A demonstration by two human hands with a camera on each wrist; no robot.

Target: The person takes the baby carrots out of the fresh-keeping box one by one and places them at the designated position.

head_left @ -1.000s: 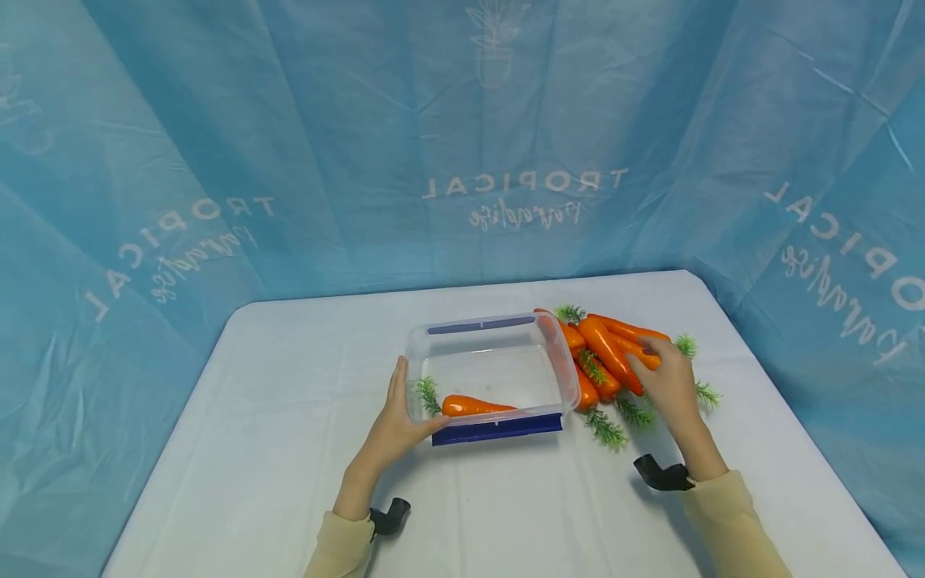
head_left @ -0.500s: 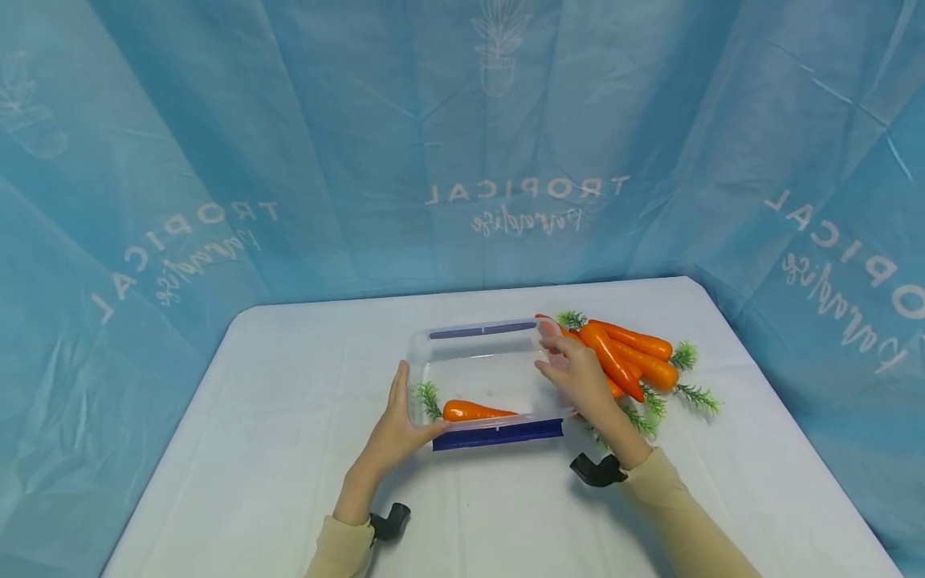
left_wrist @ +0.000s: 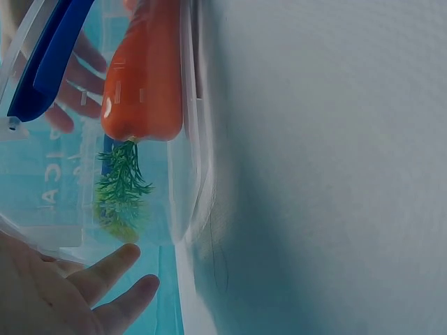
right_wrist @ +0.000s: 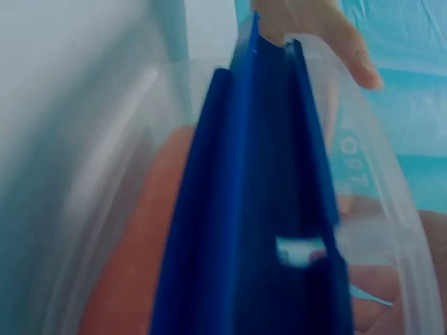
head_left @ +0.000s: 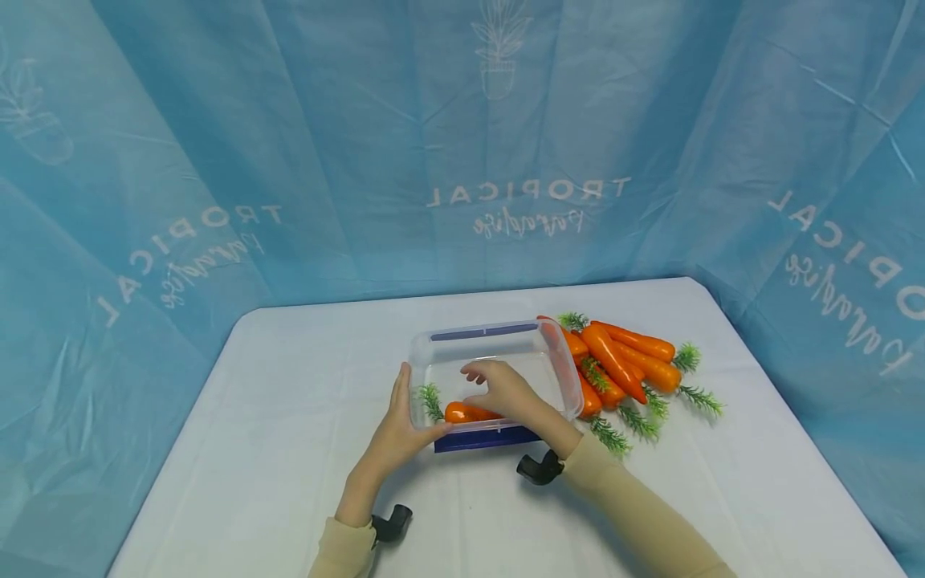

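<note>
A clear plastic container (head_left: 570,371) with blue latch flaps (head_left: 484,439) sits mid-table. Inside it, along the near wall, lies one orange carrot (head_left: 465,413) with a green leafy top (left_wrist: 122,185). My left hand (head_left: 397,425) rests against the container's left end, thumb at the near rim and fingers extended along the side. Over the container's middle, my right hand (head_left: 506,393) reaches across the near rim, fingers loosely bent and nothing seen in them. It covers the carrot's tip. Through the clear wall, the left wrist view shows the right hand's fingers (left_wrist: 80,98) spread.
A pile of several carrots (head_left: 625,361) with green tops lies against the container's right side. White cloth covers the table (head_left: 325,361). Blue printed sheeting (head_left: 462,144) rises behind and at both sides.
My right hand has moved left from the carrot pile, across the container's right end, to over its middle. My left hand and the container have stayed in place.
</note>
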